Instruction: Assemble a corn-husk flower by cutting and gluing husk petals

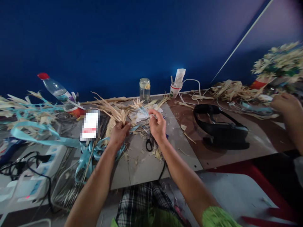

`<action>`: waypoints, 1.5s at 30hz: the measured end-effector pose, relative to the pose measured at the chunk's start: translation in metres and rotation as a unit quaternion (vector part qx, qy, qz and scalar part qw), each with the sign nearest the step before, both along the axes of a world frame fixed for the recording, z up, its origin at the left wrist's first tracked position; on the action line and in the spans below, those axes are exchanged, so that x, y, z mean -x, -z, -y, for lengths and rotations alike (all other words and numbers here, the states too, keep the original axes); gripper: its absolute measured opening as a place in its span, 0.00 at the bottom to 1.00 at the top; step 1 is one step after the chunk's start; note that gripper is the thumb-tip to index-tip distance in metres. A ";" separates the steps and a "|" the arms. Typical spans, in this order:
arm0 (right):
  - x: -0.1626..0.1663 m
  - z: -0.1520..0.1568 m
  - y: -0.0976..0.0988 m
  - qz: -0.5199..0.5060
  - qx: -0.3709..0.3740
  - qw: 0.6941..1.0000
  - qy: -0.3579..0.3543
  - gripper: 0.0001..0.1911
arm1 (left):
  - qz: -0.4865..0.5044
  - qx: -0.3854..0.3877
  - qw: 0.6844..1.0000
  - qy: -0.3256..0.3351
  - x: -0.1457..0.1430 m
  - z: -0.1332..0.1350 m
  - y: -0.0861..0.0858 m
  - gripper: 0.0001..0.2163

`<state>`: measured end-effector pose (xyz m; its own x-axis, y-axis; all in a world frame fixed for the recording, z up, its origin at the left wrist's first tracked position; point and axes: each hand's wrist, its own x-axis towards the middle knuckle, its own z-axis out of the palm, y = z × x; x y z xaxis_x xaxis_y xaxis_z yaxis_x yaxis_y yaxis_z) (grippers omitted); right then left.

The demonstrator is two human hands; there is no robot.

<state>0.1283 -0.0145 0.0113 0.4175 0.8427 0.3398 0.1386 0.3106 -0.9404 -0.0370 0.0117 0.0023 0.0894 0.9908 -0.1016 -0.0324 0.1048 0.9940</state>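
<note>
My left hand [120, 132] is closed around a bunch of dry, pale husk strips [115, 113] that fan out up and to the left. My right hand [157, 124] pinches a small husk flower [139, 103] with a light-blue wrapped base, pointing left away from the fingertips; the grip is partly blurred. White paper [142, 116] and husk scraps lie under it. Black-handled scissors [149, 145] rest on the grey board [136, 171] below my right hand. Light-blue ribbon [87, 157] lies tangled left of my left wrist.
A glass jar [144, 91] and a paper cup [175, 90] stand by the blue wall. A phone [90, 125], tilted bottle [55, 89] and power strip [44, 176] are left; a black headset [219, 127] is right. Another person's hand [287, 104] works at far right.
</note>
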 end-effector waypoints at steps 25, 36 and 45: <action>-0.004 -0.003 0.004 0.131 0.101 0.965 -0.205 0.13 | 0.014 -0.019 1.000 0.002 0.000 0.004 -0.010 0.10; 0.021 0.004 0.010 0.176 0.077 0.981 -0.007 0.11 | 0.083 -0.021 0.996 0.010 -0.008 0.009 -0.011 0.13; 0.041 0.011 0.015 0.197 0.021 0.980 -0.002 0.10 | 0.012 -0.046 0.999 -0.012 -0.007 0.007 -0.005 0.12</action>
<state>0.0877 -0.0256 -0.0036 0.2574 0.8607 0.4393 0.4929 0.2740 -0.8258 -0.0304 0.0049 0.0070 0.0677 0.9977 -0.0086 -0.0568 0.0124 0.9983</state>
